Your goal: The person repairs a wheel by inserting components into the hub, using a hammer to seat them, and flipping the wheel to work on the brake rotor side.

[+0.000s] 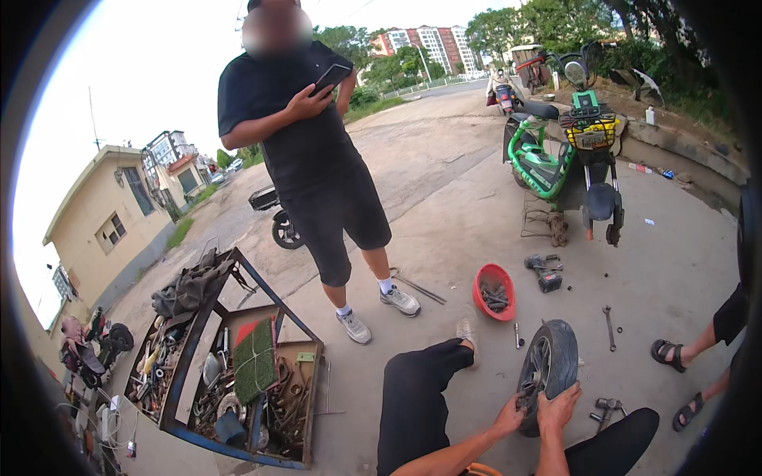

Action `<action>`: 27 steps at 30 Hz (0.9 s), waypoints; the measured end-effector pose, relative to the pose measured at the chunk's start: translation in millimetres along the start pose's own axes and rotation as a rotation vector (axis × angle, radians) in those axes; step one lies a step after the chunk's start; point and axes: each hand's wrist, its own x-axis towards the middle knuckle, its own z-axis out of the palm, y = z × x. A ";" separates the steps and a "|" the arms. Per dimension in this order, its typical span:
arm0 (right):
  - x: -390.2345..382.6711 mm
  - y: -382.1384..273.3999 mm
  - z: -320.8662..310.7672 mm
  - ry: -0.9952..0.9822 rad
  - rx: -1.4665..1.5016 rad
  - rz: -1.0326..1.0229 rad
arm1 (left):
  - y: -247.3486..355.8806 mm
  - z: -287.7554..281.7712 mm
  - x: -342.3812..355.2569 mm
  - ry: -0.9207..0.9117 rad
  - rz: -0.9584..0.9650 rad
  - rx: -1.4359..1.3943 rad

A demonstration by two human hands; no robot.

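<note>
Between my knees a small scooter wheel (565, 355) stands upright on the concrete, with a black tyre and dark spokes. My right hand (559, 407) is closed round the near part of the tyre. Beside it, my left hand (510, 414) grips the wheel low on its spoked side; its fingertips are partly hidden. A ratchet-like tool (609, 406) lies by my right knee. Left of the wheel are a small metal tool (518, 335) and a red bowl (509, 311) of metal parts. A wrench (609, 327) lies to the right.
A person in black (305, 151) stands ahead, holding a phone (332, 77). At left is a metal-framed tool cart (262, 456) full of tools and parts. A cordless impact driver (544, 272) lies beyond the bowl, near a green scooter (544, 170). Another person's sandalled feet (671, 355) are at right.
</note>
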 end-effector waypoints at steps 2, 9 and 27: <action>-1.9 -4.0 8.6 0.016 -0.037 0.005 | -8.6 0.6 -21.6 0.263 0.104 0.107; -22.6 -5.0 -25.1 -0.018 -0.083 -0.035 | 6.2 11.7 -95.0 0.381 -0.129 -0.153; 36.6 -22.2 -68.6 -0.394 -0.584 -0.061 | 278.4 -121.5 22.4 -0.319 0.288 0.847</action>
